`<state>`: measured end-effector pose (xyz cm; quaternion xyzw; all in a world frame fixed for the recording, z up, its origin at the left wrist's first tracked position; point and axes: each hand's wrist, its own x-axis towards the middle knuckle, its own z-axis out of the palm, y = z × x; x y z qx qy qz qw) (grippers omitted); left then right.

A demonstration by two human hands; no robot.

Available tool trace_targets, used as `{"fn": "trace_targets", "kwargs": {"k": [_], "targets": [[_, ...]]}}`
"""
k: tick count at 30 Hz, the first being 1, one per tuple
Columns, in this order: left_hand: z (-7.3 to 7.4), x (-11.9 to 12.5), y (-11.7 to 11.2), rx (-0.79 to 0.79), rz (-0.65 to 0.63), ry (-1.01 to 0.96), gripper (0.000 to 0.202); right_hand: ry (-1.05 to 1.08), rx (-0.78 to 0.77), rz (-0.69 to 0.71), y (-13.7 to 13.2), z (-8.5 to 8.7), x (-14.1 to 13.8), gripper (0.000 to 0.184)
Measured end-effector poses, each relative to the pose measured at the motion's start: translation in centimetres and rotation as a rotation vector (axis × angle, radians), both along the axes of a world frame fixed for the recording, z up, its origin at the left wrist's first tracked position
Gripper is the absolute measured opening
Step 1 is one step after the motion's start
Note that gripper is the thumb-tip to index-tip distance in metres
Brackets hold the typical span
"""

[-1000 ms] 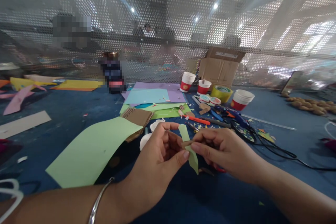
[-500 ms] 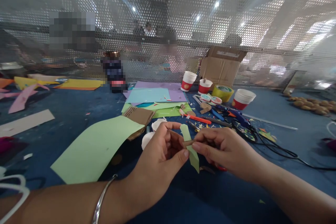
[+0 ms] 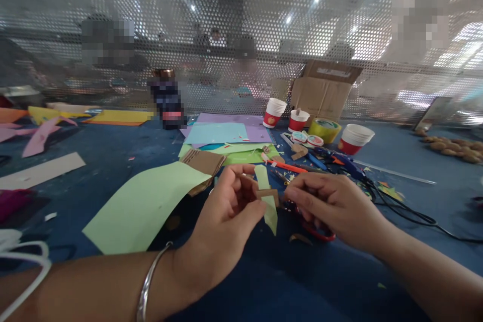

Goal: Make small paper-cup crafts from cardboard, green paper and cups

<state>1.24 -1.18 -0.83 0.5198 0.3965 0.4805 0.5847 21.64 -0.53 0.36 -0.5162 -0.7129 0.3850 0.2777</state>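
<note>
My left hand point(image 3: 232, 221) pinches a pale green paper strip point(image 3: 262, 177), held upright above the table. A short brown cardboard strip point(image 3: 268, 192) crosses the middle of the green one, close to my left fingertips. My right hand point(image 3: 332, 201) is just to the right, apart from both strips. Its thumb and forefinger are pressed together and the other fingers curl under; whether anything is in them is hidden. Below the right hand shows a red handle loop point(image 3: 320, 233), apparently of scissors, partly covered by the fingers.
A large green sheet point(image 3: 147, 206) and folded corrugated cardboard point(image 3: 206, 163) lie left. Behind are coloured papers point(image 3: 217, 133), paper cups point(image 3: 274, 112), yellow tape point(image 3: 325, 130) and an orange pen point(image 3: 285, 164). A blue glue gun point(image 3: 345, 162) with a black cable point(image 3: 400, 211) lies right.
My right hand has let go of the brown strip and drawn off to the right. The green strip has turned, so the brown strip's flat side shows. More of the red handle is visible.
</note>
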Motion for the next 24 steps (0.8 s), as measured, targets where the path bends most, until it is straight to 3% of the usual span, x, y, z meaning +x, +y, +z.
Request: {"fn": "trace_targets", "kwargs": {"k": [3, 10, 19, 24], "targets": [[0.0, 0.0, 0.0, -0.007, -0.01, -0.004, 0.036, 0.001, 0.092, -0.082, 0.3, 0.1, 0.5, 0.037], [-1.5, -0.1, -0.9, -0.07, -0.311, 0.158, 0.048, -0.262, 0.31, -0.179, 1.9, -0.2, 1.7, 0.037], [-1.7, -0.5, -0.8, 0.002, -0.476, 0.409, 0.05, -0.595, 0.235, -0.133, 2.8, 0.0, 2.9, 0.029], [-1.5, -0.6, -0.9, 0.05, -0.482, 0.473, 0.038, -0.732, 0.156, -0.078, 2.8, 0.3, 3.0, 0.028]]}}
